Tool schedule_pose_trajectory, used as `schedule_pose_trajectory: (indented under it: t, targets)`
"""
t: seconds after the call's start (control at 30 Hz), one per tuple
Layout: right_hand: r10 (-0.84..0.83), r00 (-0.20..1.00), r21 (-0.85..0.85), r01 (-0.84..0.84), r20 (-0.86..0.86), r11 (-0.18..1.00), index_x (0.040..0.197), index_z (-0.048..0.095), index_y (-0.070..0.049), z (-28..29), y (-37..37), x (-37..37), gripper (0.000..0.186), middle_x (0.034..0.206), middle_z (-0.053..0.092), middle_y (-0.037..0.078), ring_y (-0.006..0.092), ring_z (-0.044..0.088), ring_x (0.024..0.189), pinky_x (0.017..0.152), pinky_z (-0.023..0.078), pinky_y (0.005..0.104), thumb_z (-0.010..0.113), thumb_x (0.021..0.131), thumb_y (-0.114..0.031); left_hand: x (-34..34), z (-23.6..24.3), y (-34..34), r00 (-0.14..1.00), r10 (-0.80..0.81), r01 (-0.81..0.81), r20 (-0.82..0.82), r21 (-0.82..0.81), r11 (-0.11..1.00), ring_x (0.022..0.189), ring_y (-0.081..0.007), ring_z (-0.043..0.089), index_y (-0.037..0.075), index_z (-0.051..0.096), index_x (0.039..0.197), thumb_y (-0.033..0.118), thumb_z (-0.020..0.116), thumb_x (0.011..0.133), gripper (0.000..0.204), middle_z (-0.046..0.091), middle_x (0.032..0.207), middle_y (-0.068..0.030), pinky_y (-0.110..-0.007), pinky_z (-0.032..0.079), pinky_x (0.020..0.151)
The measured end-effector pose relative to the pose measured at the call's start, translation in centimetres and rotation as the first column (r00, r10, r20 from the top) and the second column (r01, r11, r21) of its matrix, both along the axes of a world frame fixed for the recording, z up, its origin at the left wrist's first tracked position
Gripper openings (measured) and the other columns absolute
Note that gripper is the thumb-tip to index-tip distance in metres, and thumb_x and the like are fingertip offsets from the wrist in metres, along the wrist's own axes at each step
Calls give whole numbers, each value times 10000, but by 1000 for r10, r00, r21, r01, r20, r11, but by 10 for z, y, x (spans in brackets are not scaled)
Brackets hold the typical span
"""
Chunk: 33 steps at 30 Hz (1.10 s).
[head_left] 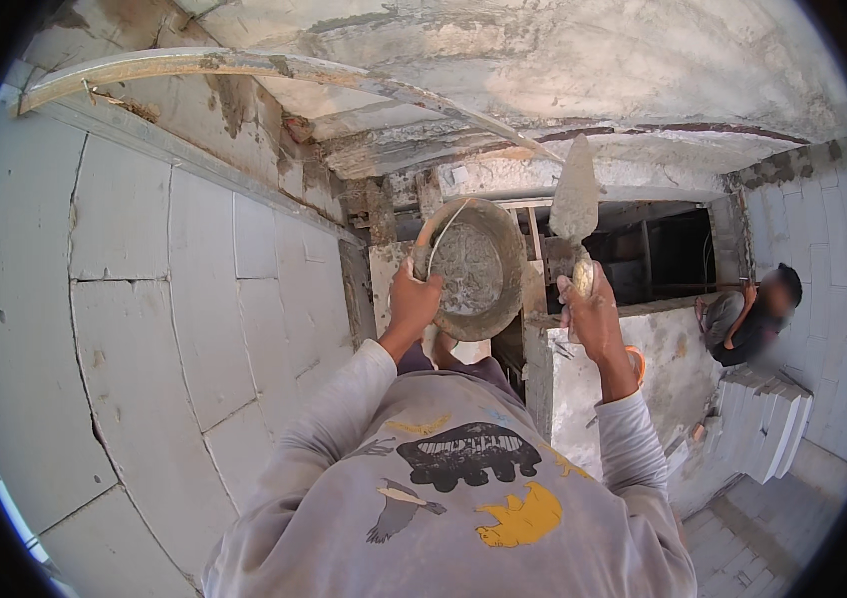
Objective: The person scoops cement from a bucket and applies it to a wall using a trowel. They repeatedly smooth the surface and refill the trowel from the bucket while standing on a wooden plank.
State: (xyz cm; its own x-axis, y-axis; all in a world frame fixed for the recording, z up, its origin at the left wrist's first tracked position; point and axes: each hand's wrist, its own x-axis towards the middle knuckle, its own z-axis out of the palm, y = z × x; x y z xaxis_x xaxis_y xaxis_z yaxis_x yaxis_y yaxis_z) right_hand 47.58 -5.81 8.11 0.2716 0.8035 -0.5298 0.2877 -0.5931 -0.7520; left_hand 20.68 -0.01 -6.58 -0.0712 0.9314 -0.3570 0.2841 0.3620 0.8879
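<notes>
My left hand (414, 304) grips the left rim of a round bucket (496, 321), its fingers closed near the thin wire handle. Grey wet mortar (468, 264) lies in the bottom of the bucket, smeared up its inner wall. To the right of it, my right hand (591, 311) is wrapped round the handle of a trowel (575, 194). The trowel's pointed blade is held up and away from me, coated in pale grey mortar. Blade and bucket are apart. An orange band (638, 365) shows by my right wrist.
A grey block wall (174, 329) rises close on my left. Ahead stands a rough plastered surface (583, 60), with a long curved-looking strip (274, 66) across it. At right, a person (757, 314) crouches near stacked pale blocks (757, 419). A dark opening (658, 249) lies beyond the trowel.
</notes>
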Motion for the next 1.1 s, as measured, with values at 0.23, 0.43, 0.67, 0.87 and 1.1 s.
schedule_pose_trajectory:
  t: [0.23,0.43,0.67,0.87,1.1]
  targets:
    - [592,273,-277,-687,758,672,1335,600,-91,-50,-6,-2,446,1012,712,147,337,741,862,726,588,438,610,1001,-386,-28,18,-18,955,192,-156,224,-168,973,838,-165,631,-52,513,1313,37,606,851,479,661,967,-110,-319,517,750]
    - [746,235,-269,-831,623,487,1348,614,-101,-123,62,-59,511,1066,727,186,366,726,936,832,581,474,662,958,-428,-43,36,-26,941,234,-172,244,-249,953,626,-95,536,-114,462,1373,30,603,851,559,632,853,-73,-273,434,547]
    - [816,541,-76,-822,203,564,1264,681,3,-124,73,-82,553,1114,718,267,417,688,1076,942,539,459,720,935,-440,-61,50,-18,862,359,-299,359,-211,931,628,-60,508,-34,504,1280,-7,592,861,429,597,851,-35,-266,413,528]
    - [842,516,-35,-849,157,527,1276,675,8,-79,101,-84,581,1081,730,255,395,700,1071,941,540,451,734,922,-449,-87,71,-5,739,436,-369,514,-232,900,762,-71,553,-9,522,1267,-33,574,857,414,621,995,-34,-253,463,655]
    - [893,356,-35,-925,275,379,1247,700,-55,48,160,-95,483,1059,739,223,386,712,1002,899,547,445,710,950,-435,-118,69,5,606,509,-449,612,-265,853,946,-148,614,-16,518,1307,-63,568,828,485,642,1118,-70,-300,501,855]
